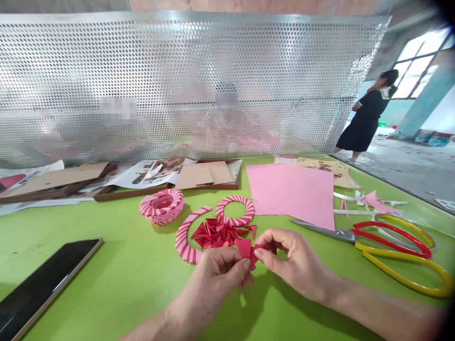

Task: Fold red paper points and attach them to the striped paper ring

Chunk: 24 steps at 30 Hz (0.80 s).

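Green table (106,284), perforated metal screen (185,80) behind, standing person (366,118) far off beyond right hand. Left hand (209,289) half closed, thumb and fingertips pinching red folded paper (245,248). Right hand (295,260) half closed too, fingertips on same piece from opposite side. Two-sided pinch, likely for keeping folds tight. Just past left hand: pile of red triangles (220,233), apparently kept close for quick reach. Striped strip (183,241) just beside left hand, striped ring (235,201) beyond pile, coiled paper bowl (161,207) farther left. Scissors (323,230) right of right hand, probably parked clear of working area. Pink sheets (295,189) ahead of both hands. Dark tablet (42,289) well left of left hand, set aside.
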Motion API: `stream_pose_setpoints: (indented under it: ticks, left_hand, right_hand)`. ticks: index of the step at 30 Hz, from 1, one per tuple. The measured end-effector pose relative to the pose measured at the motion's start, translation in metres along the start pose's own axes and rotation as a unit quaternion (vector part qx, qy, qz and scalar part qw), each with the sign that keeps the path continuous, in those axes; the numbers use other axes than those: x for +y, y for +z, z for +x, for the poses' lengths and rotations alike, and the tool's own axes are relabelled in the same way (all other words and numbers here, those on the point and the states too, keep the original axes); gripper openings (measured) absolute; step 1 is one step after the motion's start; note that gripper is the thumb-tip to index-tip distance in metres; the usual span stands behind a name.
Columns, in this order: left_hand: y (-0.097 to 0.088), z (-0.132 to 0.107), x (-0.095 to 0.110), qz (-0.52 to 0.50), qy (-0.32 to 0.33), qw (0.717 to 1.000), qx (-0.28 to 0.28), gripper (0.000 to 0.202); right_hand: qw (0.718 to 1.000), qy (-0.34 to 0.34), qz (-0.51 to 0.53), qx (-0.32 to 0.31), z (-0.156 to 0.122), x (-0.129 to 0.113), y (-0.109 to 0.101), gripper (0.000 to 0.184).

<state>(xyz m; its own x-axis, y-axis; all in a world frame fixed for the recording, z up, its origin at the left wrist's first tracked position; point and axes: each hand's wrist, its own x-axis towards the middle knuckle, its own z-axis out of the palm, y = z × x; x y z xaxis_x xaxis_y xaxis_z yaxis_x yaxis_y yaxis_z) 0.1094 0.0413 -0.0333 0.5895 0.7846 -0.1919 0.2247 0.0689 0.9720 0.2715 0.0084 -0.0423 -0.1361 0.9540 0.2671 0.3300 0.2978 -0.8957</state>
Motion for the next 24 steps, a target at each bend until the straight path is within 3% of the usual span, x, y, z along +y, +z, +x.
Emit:
stream_pose_setpoints:
  ticks: [24]
  left_hand:
    - [0.0032,0.0023,-0.0045,-0.014,0.022,1.000,0.000,0.028]
  right_hand:
    - [0.999,-0.028,-0.026,0.017,-0.0016,-0.0055,0.0051,0.010]
